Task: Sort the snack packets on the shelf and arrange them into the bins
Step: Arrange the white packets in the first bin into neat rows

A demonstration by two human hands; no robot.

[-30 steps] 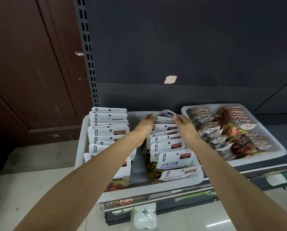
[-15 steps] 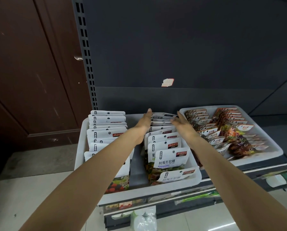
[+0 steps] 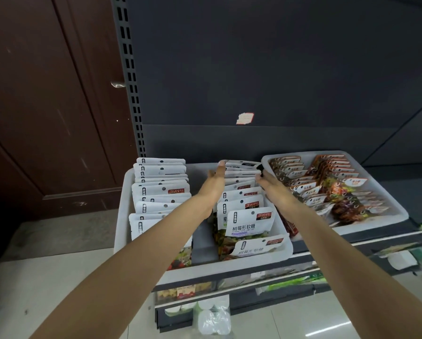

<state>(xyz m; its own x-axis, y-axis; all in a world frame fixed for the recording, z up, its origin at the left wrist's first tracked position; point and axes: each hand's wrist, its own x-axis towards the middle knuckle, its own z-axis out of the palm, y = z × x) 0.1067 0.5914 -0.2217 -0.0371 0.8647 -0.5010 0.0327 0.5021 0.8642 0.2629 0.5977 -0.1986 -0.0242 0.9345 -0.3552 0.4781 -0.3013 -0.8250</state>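
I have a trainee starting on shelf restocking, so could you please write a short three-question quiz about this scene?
1. True or false: both hands flank the right row of white packets in the left bin.
2. How many rows of white packets does the left bin hold?
3. Which bin holds the brown packets? A) left bin B) right bin

Key:
1. True: the left hand and the right hand lie with straight fingers against that row's sides.
2. Two.
3. B.
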